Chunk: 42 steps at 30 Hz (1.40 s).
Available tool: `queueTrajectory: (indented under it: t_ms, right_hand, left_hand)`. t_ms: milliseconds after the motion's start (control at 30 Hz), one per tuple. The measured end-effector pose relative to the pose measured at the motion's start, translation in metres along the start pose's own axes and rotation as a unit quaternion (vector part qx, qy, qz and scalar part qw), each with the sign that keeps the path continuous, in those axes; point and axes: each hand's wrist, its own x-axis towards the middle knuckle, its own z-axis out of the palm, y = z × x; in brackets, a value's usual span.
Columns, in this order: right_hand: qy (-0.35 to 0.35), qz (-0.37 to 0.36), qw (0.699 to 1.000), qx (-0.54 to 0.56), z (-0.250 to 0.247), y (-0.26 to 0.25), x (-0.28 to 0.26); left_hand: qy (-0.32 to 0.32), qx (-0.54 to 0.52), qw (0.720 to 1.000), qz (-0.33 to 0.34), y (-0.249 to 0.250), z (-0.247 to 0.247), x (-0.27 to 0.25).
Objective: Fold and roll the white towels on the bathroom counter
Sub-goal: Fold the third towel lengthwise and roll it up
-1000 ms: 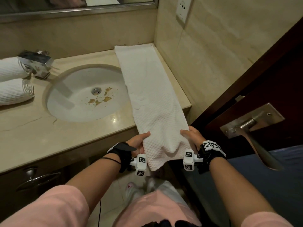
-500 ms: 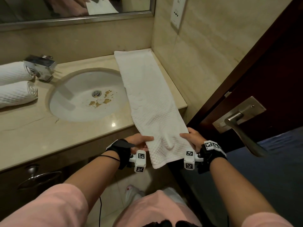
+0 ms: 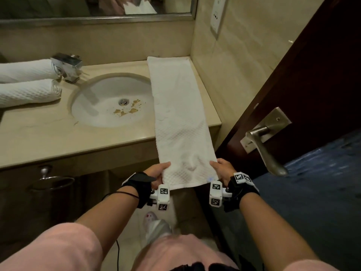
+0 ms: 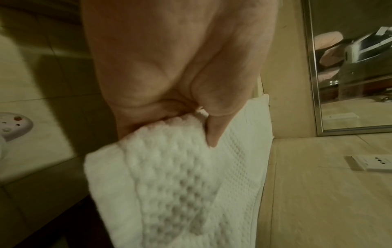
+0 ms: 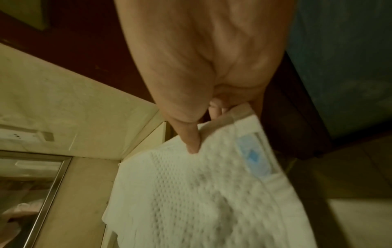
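The beige table (image 3: pixel 48 133) fills the left and middle of the head view, with an oval sink (image 3: pixel 109 102) sunk into it and brownish specks near the drain. A long folded white towel (image 3: pixel 175 114) lies in a narrow strip along the right end of the table, running from the back wall toward the lower centre of the frame, where its near end hangs past the table's front edge. At the upper left of the frame two rolled towels (image 3: pixel 29 83) lie side by side (the nearer one shows its spiral end), just beside a chrome faucet (image 3: pixel 67 65). A dark door with a metal lever handle (image 3: pixel 261 141) stands at the right. The left hand (image 3: pixel 158 171) pinches the towel's near left corner, thumb on top and fingers curled beneath; the right hand (image 3: pixel 221 169) pinches the near right corner the same way. A small blue label (image 5: pixel 252 156) sits on the hem by the right thumb.
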Motion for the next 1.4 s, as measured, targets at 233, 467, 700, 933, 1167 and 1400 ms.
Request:
queueTrajectory:
  t_ms: [233, 467, 700, 933, 1167, 1400]
  right_hand:
    - [-0.024, -0.045, 0.997, 0.049, -0.017, 0.015, -0.01]
    - [-0.022, -0.062, 0.997, 0.035, -0.025, 0.021, -0.005]
    - [0.018, -0.092, 0.994, -0.047, -0.024, 0.028, 0.008]
    - [0.01, -0.057, 0.998, 0.006, -0.017, 0.018, 0.005]
    - [0.028, -0.033, 0.998, 0.045, -0.017, 0.02, -0.003]
    - [0.032, -0.034, 0.989, 0.139, -0.012, 0.024, -0.012]
  left_hand:
    - [0.053, 0.047, 0.995, 0.066, -0.024, 0.012, -0.01]
    - [0.151, 0.007, 0.985, 0.087, -0.047, 0.017, 0.004]
    - [0.236, 0.088, 0.957, 0.145, -0.049, -0.013, 0.02]
    - [0.19, 0.02, 0.972, 0.137, -0.037, -0.022, 0.022]
    - [0.185, 0.013, 0.973, 0.139, -0.047, -0.033, 0.039]
    - [0.184, -0.014, 0.979, 0.086, -0.042, -0.033, 0.023]
